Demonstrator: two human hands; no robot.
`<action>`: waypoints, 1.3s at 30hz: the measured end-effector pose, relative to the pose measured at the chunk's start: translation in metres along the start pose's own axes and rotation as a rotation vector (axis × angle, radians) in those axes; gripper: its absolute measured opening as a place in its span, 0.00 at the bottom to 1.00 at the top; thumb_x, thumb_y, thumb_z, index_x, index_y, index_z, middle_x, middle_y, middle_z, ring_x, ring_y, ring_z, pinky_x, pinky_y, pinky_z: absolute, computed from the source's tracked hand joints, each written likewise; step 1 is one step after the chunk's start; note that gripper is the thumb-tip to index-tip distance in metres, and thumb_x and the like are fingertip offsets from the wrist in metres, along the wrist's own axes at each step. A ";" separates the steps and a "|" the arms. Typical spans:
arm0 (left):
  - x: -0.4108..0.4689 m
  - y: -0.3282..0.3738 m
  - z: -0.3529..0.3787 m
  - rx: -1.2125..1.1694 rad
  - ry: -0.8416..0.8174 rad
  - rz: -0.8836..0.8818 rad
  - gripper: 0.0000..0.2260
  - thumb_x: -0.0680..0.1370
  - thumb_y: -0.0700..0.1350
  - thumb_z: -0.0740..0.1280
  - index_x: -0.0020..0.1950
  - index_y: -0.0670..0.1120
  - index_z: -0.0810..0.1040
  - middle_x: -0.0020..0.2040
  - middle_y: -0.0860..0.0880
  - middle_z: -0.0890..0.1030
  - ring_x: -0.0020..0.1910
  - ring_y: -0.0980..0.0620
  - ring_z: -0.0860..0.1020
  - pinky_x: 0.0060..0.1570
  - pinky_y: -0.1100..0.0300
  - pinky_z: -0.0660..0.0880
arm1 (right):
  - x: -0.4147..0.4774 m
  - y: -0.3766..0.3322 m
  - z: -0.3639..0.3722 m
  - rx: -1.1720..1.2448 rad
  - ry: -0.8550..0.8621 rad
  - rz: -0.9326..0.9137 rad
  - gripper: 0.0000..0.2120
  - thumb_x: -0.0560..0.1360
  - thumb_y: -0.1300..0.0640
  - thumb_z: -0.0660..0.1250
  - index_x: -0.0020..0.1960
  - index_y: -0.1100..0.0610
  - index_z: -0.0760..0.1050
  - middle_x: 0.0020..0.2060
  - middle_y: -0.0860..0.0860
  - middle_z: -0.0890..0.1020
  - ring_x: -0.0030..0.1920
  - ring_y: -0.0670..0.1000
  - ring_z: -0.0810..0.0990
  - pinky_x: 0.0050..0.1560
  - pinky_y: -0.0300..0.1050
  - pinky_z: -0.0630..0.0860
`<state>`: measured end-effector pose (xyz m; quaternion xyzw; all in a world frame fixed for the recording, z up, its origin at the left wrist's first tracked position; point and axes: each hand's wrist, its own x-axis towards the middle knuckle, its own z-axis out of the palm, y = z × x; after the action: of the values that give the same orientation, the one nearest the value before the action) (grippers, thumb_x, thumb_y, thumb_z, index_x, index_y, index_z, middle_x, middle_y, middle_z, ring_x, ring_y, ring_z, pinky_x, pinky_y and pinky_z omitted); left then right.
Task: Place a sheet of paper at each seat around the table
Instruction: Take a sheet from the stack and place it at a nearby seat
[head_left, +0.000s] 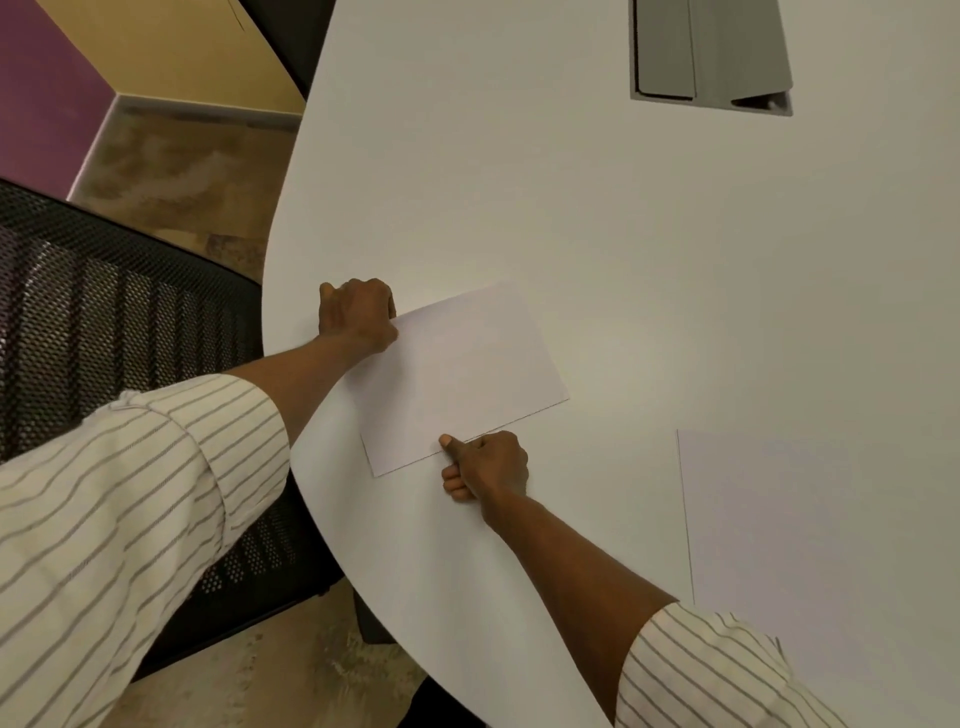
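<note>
White sheet: one sheet of paper (460, 376) lies flat on the table (597, 218), close to the curved table edge, tilted so its long sides run diagonally.
Landmark: all positions below are given relative to this sheet.
My left hand (357, 314): at the sheet's far-left corner, fingers curled into a loose fist, knuckles up; the heel of the hand overlaps the corner. I cannot tell whether the hidden fingertips pinch the paper.
My right hand (485, 465): at the sheet's near long edge, fingers curled under, thumb extended with its tip pressed on the edge.
Second sheet (810, 525): flat on the table, to the right of the first sheet and apart from it.
Chair (114, 312): black mesh back, left of the sheet, beyond the table edge.
Cable hatch (711, 54): grey panel set in the tabletop, well beyond the sheet's far side.
Sleeves (130, 499): cream with thin grey stripes, pushed up on both forearms.
</note>
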<state>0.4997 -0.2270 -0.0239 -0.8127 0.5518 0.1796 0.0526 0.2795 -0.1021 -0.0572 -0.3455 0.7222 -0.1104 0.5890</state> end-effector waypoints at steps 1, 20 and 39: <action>0.000 0.001 -0.001 0.016 -0.009 0.000 0.05 0.74 0.40 0.75 0.49 0.47 0.86 0.48 0.46 0.87 0.52 0.43 0.84 0.65 0.50 0.68 | -0.001 0.000 -0.002 -0.063 -0.002 -0.004 0.19 0.75 0.46 0.80 0.36 0.60 0.82 0.28 0.54 0.87 0.29 0.57 0.89 0.35 0.52 0.89; 0.004 -0.004 0.003 0.098 -0.067 -0.069 0.10 0.72 0.44 0.78 0.53 0.45 0.86 0.52 0.46 0.87 0.57 0.42 0.82 0.63 0.49 0.69 | -0.006 -0.008 -0.002 -0.375 0.099 -0.041 0.19 0.82 0.45 0.69 0.37 0.55 0.77 0.29 0.50 0.88 0.32 0.52 0.89 0.52 0.50 0.87; -0.068 0.084 0.013 -0.009 -0.119 -0.060 0.20 0.79 0.56 0.73 0.64 0.43 0.80 0.64 0.40 0.81 0.64 0.35 0.81 0.54 0.49 0.73 | -0.037 0.035 -0.120 -0.234 0.044 -0.231 0.09 0.79 0.48 0.72 0.44 0.52 0.82 0.34 0.48 0.89 0.33 0.49 0.89 0.49 0.57 0.88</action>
<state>0.3979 -0.1963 -0.0024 -0.8171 0.5221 0.2285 0.0870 0.1579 -0.0825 -0.0152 -0.4902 0.6981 -0.0999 0.5122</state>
